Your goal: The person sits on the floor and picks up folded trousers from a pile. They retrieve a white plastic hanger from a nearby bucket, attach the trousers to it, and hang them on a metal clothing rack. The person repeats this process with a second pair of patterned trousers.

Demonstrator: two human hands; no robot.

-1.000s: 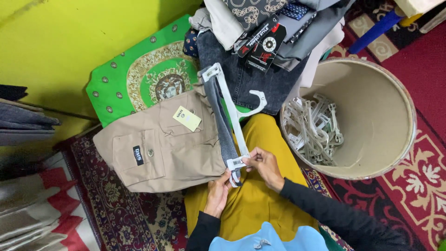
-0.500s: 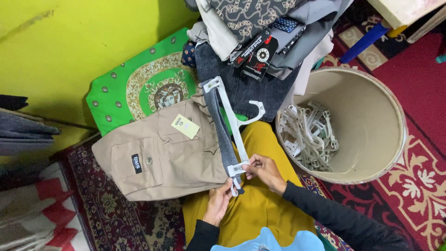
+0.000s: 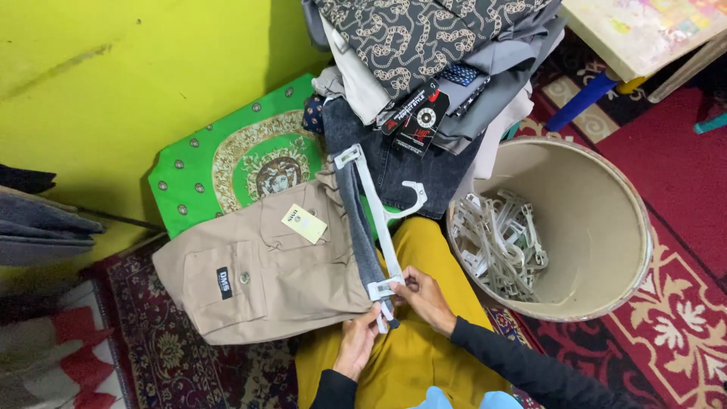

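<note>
Two hands meet at the near end of a white plastic clip hanger [image 3: 381, 235], which serves as the landmark here. The right hand [image 3: 425, 297] pinches the hanger's near clip between thumb and fingers, its grip closed on the plastic, while the left hand [image 3: 357, 341] comes up from below with its fingertips on the same clip and on the edge of the cloth there; whether that grip is fully closed cannot be told, since the fingers overlap the clip. Dark grey trousers [image 3: 362, 242] run along the hanger's bar, mostly hidden beneath it and under the folded beige shorts [image 3: 265, 280] lying just left of the hanger. On the shorts sit a pale yellow square tag [image 3: 304, 223] near the hanger and a small black rectangular label [image 3: 224, 282] farther left. Beyond the hanger's far end, a black hang tag with a round white mark [image 3: 422, 121] dangles from a pile of folded clothes [image 3: 432, 45], cut off by the top edge. Right of the hanger stands a round beige bin [image 3: 598, 227] holding a tangle of white hangers [image 3: 500, 242], hard to count. Both forearms are cut off at the bottom edge, above yellow fabric [image 3: 413, 363] under the hands.
</note>
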